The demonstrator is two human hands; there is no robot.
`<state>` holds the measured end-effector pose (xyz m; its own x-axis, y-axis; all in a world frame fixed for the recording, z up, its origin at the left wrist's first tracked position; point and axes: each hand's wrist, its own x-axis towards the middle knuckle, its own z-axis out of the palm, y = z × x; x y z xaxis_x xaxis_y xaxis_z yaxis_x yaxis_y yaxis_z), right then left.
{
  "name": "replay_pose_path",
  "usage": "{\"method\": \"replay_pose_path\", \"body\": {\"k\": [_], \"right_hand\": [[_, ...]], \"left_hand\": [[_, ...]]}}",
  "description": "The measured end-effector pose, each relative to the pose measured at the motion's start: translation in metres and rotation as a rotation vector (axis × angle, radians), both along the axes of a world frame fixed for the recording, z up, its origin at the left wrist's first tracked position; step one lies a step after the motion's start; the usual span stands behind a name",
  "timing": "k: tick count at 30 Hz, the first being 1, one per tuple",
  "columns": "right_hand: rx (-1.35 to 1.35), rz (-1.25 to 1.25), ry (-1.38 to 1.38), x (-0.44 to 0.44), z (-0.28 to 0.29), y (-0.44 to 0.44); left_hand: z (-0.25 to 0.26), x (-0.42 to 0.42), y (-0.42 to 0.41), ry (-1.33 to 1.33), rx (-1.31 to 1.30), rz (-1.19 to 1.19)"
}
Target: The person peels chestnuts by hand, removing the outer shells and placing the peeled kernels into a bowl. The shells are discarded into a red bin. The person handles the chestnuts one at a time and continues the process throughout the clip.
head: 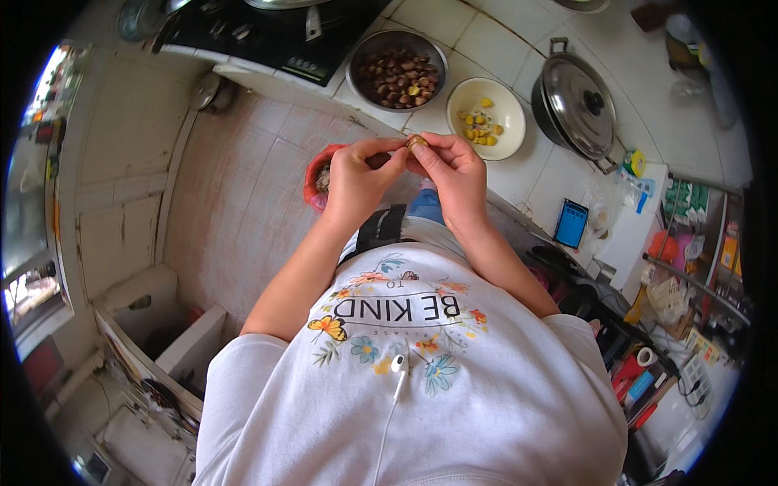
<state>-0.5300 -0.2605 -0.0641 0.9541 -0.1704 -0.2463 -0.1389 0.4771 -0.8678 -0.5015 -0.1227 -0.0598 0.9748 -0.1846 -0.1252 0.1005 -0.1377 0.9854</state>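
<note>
Both hands meet in front of my chest around one brown and yellowish chestnut point(417, 143). My left hand point(363, 173) pinches it from the left with thumb and forefinger, and my right hand point(451, 173) grips it from the right, thumb on top. Past the hands, a metal bowl point(442, 79) of brown chestnuts rests on the tiled counter. To its right, a cream bowl point(516, 130) contains several yellow peeled chestnuts and some pale bits. Below, partly hidden by my left hand, is a red plastic bag point(313, 176) with scraps in it.
A lidded pot point(577, 100) stands at the right of the counter, with a phone point(571, 223) lying nearer me. The black stove point(273, 42) is at the upper left. Metal shelving point(699, 279) with packages stands at the far right. A white earphone cord hangs down my shirt.
</note>
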Motion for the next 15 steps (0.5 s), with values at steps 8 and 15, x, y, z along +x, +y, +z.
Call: {"method": "replay_pose_path", "body": {"k": [8, 15], "right_hand": [[-0.146, 0.122, -0.018, -0.008, -0.018, 0.063], [-0.121, 0.178, -0.022, -0.026, -0.038, 0.119]], "left_hand": [[-0.003, -0.024, 0.066, 0.103, -0.092, 0.088], [-0.010, -0.042, 0.122, 0.156, 0.066, 0.117]]}}
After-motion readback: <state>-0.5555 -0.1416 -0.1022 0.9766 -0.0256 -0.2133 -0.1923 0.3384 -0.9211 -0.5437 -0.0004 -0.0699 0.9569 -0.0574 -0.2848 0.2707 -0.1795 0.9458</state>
